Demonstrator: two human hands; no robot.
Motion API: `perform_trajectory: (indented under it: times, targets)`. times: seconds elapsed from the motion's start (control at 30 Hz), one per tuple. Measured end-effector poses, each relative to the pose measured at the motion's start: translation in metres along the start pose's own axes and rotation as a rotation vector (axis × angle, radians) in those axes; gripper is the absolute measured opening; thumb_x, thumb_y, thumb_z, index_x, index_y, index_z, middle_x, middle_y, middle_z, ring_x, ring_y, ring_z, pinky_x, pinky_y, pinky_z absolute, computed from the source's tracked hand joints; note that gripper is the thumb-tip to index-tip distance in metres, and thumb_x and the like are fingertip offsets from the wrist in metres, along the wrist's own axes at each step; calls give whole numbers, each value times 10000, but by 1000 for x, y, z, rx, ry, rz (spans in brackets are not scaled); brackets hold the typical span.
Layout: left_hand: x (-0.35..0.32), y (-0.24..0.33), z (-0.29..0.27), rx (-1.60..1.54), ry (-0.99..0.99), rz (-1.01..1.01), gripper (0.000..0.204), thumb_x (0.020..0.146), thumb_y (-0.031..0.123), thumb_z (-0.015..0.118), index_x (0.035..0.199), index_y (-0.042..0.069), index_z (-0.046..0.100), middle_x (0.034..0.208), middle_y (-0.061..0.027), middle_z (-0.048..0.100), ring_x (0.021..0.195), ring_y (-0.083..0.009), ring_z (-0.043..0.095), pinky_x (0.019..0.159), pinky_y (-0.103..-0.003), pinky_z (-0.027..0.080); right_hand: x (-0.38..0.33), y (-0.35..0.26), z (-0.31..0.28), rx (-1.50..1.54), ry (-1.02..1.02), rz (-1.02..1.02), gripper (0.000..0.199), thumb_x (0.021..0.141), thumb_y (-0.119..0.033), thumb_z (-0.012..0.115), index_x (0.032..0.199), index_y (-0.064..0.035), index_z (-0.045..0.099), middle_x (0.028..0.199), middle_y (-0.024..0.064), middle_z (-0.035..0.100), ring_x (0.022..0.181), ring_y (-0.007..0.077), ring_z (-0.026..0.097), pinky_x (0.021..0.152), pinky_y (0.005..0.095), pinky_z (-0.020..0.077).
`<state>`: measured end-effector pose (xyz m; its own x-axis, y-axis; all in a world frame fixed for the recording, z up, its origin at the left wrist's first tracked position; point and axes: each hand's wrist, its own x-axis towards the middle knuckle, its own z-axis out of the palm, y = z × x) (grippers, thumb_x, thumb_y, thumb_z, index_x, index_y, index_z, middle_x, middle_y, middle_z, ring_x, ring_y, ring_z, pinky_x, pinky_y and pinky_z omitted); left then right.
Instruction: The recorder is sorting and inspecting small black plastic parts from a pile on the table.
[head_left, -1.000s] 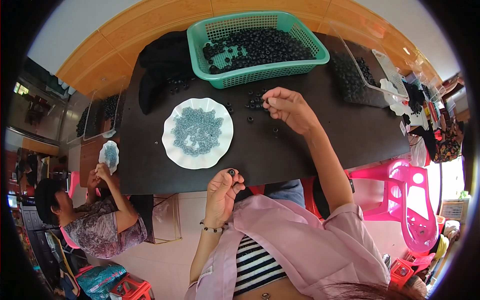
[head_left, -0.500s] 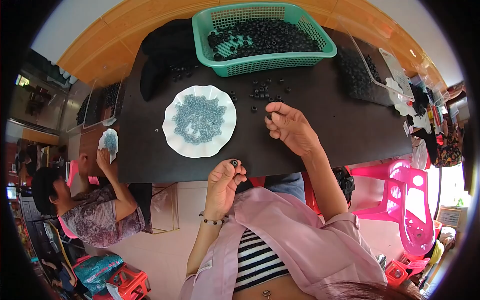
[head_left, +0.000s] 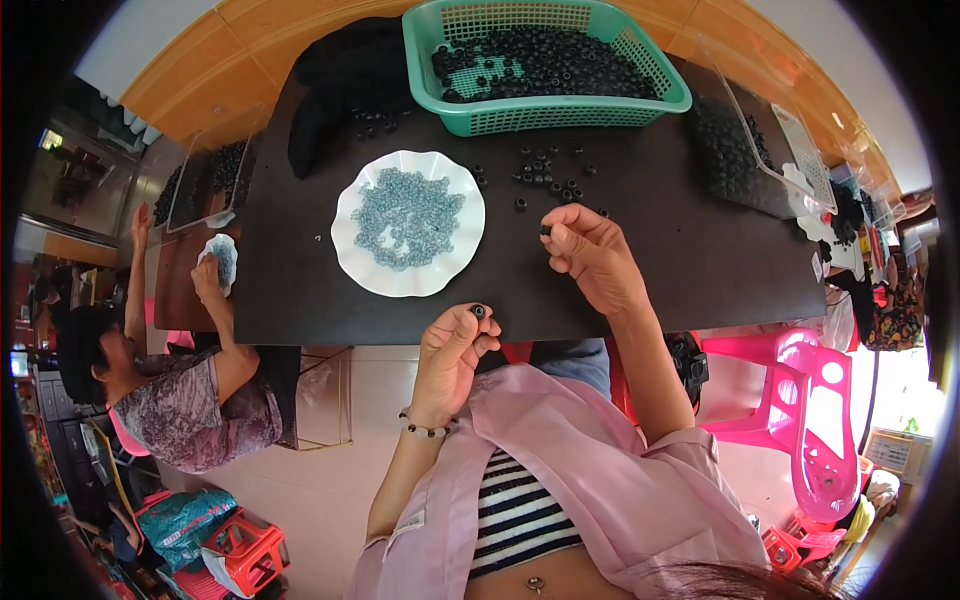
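"Which of your hands is busy?"

"Both. My left hand (head_left: 452,358) is raised near the table's near edge, with thumb and forefinger pinched around a round black bead with a hole through it (head_left: 478,311). The hole faces up, and my other fingers curl loosely."

"And the other?"

"My right hand (head_left: 594,262) is above the dark brown tabletop (head_left: 710,275), farther forward. Its thumb and forefinger close on a small dark bead (head_left: 546,230) at the tips; the remaining fingers are half bent. I can't make out that bead's hole."

"What's in front of you?"

"A white plate with a scalloped rim (head_left: 347,245), ahead and to the left of my left hand, holding a spread of tiny translucent blue-grey beads (head_left: 408,205). To the right of the plate, loose black beads (head_left: 534,172) lie scattered on the table, just beyond my right hand."

"Farther back?"

"A green plastic basket with lattice sides (head_left: 570,115), with a heap of black beads (head_left: 560,65) in it. A crumpled black cloth (head_left: 345,75) lies to its left, and a clear plastic box (head_left: 765,190) with more dark beads stands to its right."

"Anyone near?"

"A co-worker in a patterned shirt (head_left: 195,415) on my left, one hand (head_left: 207,277) at a smaller white dish (head_left: 230,262)."
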<state>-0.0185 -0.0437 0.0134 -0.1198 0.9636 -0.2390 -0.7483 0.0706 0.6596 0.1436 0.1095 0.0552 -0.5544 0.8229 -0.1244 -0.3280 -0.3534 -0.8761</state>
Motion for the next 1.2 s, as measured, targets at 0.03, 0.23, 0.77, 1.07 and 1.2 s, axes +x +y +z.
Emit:
perform_trajectory:
  times: [0.03, 0.23, 0.77, 1.07, 1.2]
  targets:
    - [0, 0, 0, -1, 5, 2, 263, 965, 288, 563, 982, 26, 590, 880, -17, 567, 855, -129, 572, 735, -256, 500, -1, 0, 1, 0, -3, 5, 158, 888, -137, 669, 996, -25, 644, 832, 12, 599, 697, 66, 503, 601, 212, 400]
    - [0, -2, -2, -33, 24, -11, 255, 957, 278, 577, 995, 26, 599, 869, -13, 577, 856, -131, 574, 745, -257, 495, -12, -6, 16, -182, -5, -60, 266, 821, -38, 718, 1064, -12, 611, 887, 16, 608, 738, 63, 529, 639, 203, 436]
    - [0, -1, -3, -112, -42, -3, 254, 938, 247, 612, 1031, 13, 641, 863, -29, 646, 787, -93, 598, 737, -227, 488, -27, -13, 39, -592, -223, -62, 298, 782, 18, 734, 1058, -9, 622, 873, 18, 652, 788, 56, 579, 721, 206, 447]
    - [-2, 0, -3, -72, -65, 19, 235, 921, 244, 638, 1011, 28, 652, 846, -26, 659, 760, -86, 592, 730, -221, 482, -29, -20, 47, -714, -280, -114, 297, 778, 18, 731, 1056, -13, 632, 837, 12, 668, 761, 55, 583, 694, 214, 445]
    - [-3, -1, -5, -83, -62, 20, 237, 913, 239, 648, 1017, 26, 652, 841, -28, 663, 763, -88, 598, 730, -219, 484, -30, -19, 50, -784, -284, -169, 297, 769, 27, 730, 1049, -12, 637, 823, 17, 673, 743, 55, 572, 692, 218, 450]
